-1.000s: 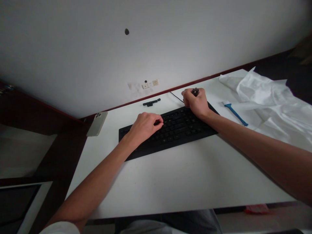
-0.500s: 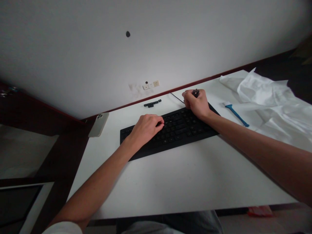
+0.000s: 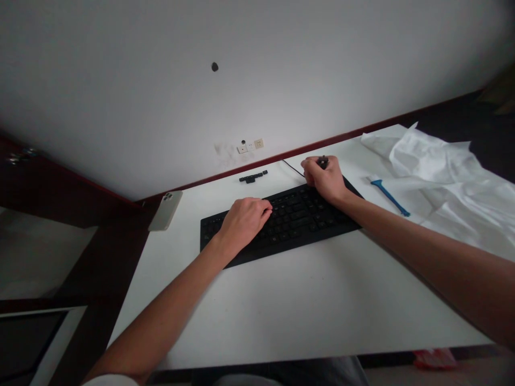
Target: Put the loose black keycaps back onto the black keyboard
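A black keyboard (image 3: 295, 220) lies across the middle of a white table (image 3: 306, 305). My left hand (image 3: 243, 221) rests on its left half, fingers curled onto the keys. My right hand (image 3: 324, 178) sits at the keyboard's far right corner, closed around a small dark tool (image 3: 323, 161) whose tip sticks out above the fingers. A thin black cable (image 3: 293, 166) runs from the keyboard toward the wall. A short row of loose black keycaps (image 3: 252, 176) lies on the table behind the keyboard.
A blue-handled brush (image 3: 389, 196) lies to the right of the keyboard, beside crumpled white cloth (image 3: 446, 171). A phone (image 3: 165, 210) lies face down at the table's left edge. Wall sockets (image 3: 250, 145) sit just above the table's far edge.
The view has tilted slightly, so everything sits a little lower in the picture. Both hands keep their places on the keyboard.
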Action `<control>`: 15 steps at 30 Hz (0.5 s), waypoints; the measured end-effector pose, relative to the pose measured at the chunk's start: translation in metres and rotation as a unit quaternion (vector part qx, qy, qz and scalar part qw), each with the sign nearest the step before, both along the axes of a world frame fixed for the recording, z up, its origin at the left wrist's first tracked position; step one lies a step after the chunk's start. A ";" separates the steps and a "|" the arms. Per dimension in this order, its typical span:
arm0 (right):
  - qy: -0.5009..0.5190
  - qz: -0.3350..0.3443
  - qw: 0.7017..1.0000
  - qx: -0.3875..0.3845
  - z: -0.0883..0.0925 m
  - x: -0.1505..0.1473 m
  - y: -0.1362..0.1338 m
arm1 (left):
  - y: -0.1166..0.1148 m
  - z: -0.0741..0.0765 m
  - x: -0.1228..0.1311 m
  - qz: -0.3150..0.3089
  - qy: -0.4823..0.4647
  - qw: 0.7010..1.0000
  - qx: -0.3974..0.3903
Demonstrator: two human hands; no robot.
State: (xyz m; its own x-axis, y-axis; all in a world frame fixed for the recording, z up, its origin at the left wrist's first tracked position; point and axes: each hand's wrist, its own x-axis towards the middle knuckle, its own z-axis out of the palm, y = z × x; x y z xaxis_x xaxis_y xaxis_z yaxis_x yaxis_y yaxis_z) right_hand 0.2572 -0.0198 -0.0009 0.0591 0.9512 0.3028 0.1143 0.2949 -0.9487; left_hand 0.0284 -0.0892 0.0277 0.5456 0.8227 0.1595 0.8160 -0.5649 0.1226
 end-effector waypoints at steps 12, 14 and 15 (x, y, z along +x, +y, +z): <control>0.001 0.006 1.000 -0.002 0.002 0.000 -0.002 | -0.021 -0.026 -0.008 -0.021 -0.113 0.992 0.061; 0.001 0.009 1.000 -0.003 0.001 0.000 -0.001 | -0.019 -0.026 -0.007 -0.016 -0.114 0.992 0.057; 0.001 0.009 1.000 -0.002 0.000 0.000 -0.001 | -0.019 -0.027 -0.007 -0.015 -0.111 0.992 0.056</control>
State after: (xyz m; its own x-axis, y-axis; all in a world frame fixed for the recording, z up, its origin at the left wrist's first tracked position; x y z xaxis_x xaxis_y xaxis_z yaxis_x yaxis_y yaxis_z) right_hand 0.2573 -0.0206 -0.0008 0.0428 0.9533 0.2989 0.1077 0.2930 -0.9500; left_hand 0.0215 -0.1079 0.0010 0.5109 0.7766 0.3685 0.7584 -0.6091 0.2322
